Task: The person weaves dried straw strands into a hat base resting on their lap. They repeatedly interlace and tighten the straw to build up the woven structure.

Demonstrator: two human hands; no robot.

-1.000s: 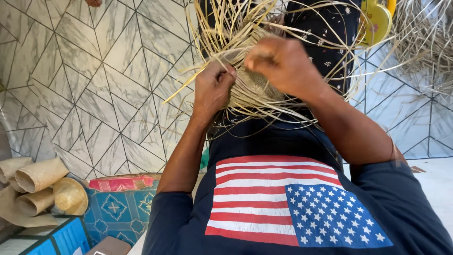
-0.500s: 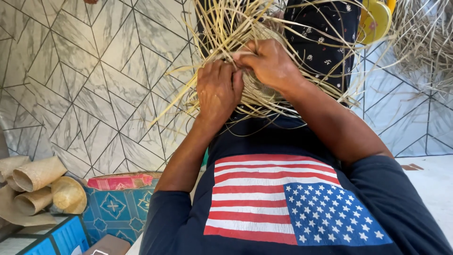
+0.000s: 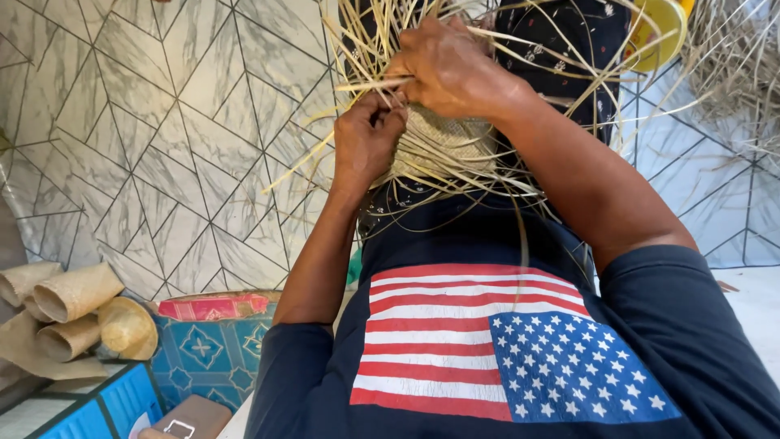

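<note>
The left hand [image 3: 367, 142] sits at about eleven o'clock from the middle of the view, its fingers curled tight together and pinched on a few pale strips [image 3: 382, 49] at the edge of a half-woven mat [image 3: 443, 142]. The right hand [image 3: 447, 69] lies just above it, toward twelve o'clock, fingers folded shut over a bundle of the same strips, with one strip poking out leftward between the knuckles. The two hands touch or nearly touch at the fingertips. The mat rests on the lap between them, over dark patterned cloth [image 3: 561, 49], and loose strip ends fan out from it in all directions, some reaching down toward six o'clock across the dark blue shirt [image 3: 487, 341]. Behind lies a tiled floor [image 3: 146, 146] of grey marbled pieces. At eight o'clock several rolled woven pieces [image 3: 73, 309] lie in a heap, just beside a blue patterned box [image 3: 207, 349]. A yellow dish [image 3: 658, 32] shows at one o'clock.
</note>
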